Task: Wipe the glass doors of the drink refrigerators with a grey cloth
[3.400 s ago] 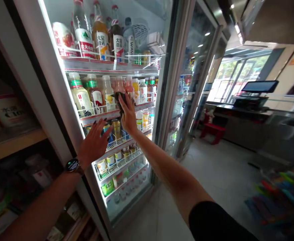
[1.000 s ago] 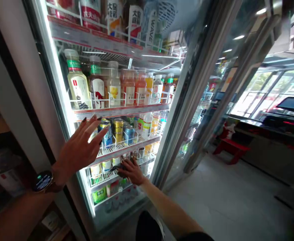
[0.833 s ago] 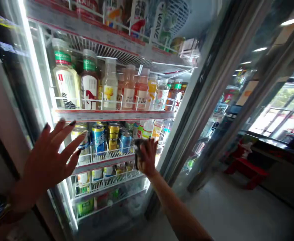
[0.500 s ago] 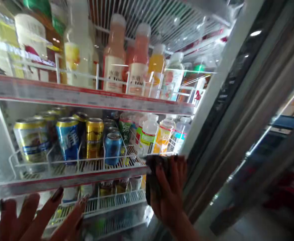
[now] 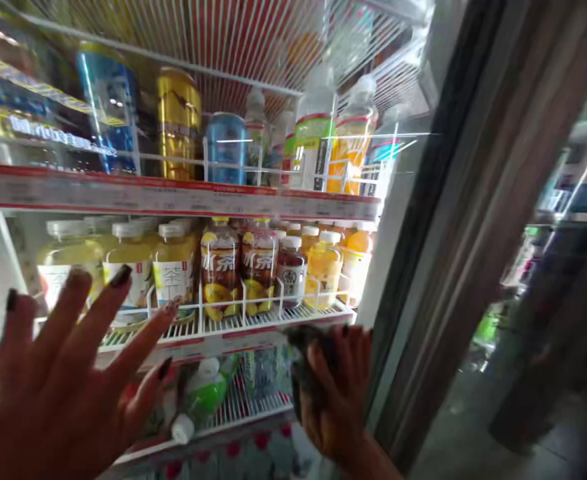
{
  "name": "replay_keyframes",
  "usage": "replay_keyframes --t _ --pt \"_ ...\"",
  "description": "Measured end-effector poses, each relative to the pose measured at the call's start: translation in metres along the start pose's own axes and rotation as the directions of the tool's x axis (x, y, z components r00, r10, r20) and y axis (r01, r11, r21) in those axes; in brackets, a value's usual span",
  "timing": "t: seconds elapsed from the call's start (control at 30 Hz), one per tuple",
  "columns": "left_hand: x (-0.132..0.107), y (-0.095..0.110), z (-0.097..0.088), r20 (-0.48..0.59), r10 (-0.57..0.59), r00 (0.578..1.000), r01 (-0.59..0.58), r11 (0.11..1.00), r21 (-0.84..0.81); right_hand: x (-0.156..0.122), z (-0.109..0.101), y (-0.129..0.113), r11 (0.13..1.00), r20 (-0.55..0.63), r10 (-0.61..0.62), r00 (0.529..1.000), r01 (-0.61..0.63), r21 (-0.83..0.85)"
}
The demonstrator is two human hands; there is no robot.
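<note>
My right hand (image 5: 336,393) presses a dark cloth (image 5: 307,363) flat against the glass door (image 5: 413,220) of a drinks fridge, low on the pane near its right frame. Fingers lie spread over the cloth. My left hand (image 5: 68,387) is open with fingers spread and dark nails, laid on the glass at the lower left. Behind the glass, cans (image 5: 178,123) and bottles stand on the upper shelf, tea bottles (image 5: 221,270) on the shelf below.
The fridge's dark door frame (image 5: 468,220) runs diagonally at the right. A second glass door and shop floor lie beyond it at the far right, blurred. A green bottle (image 5: 201,400) lies on its side on the lowest visible shelf.
My view has dropped to lower shelves. My right hand keeps the cloth on the glass near the right frame. My left hand now looms larger at the lower left.
</note>
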State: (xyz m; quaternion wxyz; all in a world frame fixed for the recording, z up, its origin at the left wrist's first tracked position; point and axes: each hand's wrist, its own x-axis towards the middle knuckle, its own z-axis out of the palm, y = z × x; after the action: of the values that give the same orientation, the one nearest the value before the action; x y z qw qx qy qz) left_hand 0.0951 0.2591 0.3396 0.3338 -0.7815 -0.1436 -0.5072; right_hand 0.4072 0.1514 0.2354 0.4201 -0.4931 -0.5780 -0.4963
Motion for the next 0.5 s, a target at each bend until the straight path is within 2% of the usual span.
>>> replay_keyframes --t 0.07,0.13,0.2,0.3,0.37,0.4,0.43,0.47,0.5 --pt "0.008 0.009 -0.003 -0.009 0.008 1.0 -0.006 0.99 0.138 -0.031 0.004 -0.017 0.989 0.086 -0.146 0.986 0.142 0.051" --pt "0.014 0.013 -0.006 0.006 0.03 1.0 -0.031 0.983 0.179 -0.028 0.002 -0.024 0.959 0.191 -0.276 0.942 0.255 0.124" --pt "0.017 0.013 -0.01 0.018 0.04 0.999 -0.042 0.985 0.169 0.02 -0.004 -0.02 0.947 0.254 -0.308 0.917 0.27 0.175" --pt "0.017 0.011 -0.012 0.013 0.053 0.999 -0.054 0.987 0.153 0.148 -0.013 -0.006 0.976 0.154 -0.156 0.976 0.127 0.179" --pt "0.015 0.009 -0.012 0.005 0.056 0.998 -0.056 0.989 0.138 0.225 -0.014 -0.003 0.979 0.06 -0.055 0.997 0.042 0.2" --pt "0.014 0.009 -0.011 0.003 0.053 0.999 -0.053 0.99 0.129 0.25 -0.012 -0.006 0.976 0.009 -0.015 1.0 0.013 0.217" --pt "0.012 0.009 -0.011 0.001 0.044 0.999 -0.044 0.992 0.118 0.261 -0.01 -0.011 0.973 -0.028 0.016 0.999 -0.009 0.23" --pt "0.01 0.01 -0.01 -0.005 0.033 0.999 -0.032 0.994 0.109 0.259 -0.006 -0.019 0.971 -0.046 0.035 0.998 -0.023 0.238" --pt "0.007 0.011 -0.01 -0.009 0.022 1.0 -0.021 0.995 0.099 0.242 -0.003 -0.028 0.971 -0.036 0.037 0.999 -0.027 0.237"
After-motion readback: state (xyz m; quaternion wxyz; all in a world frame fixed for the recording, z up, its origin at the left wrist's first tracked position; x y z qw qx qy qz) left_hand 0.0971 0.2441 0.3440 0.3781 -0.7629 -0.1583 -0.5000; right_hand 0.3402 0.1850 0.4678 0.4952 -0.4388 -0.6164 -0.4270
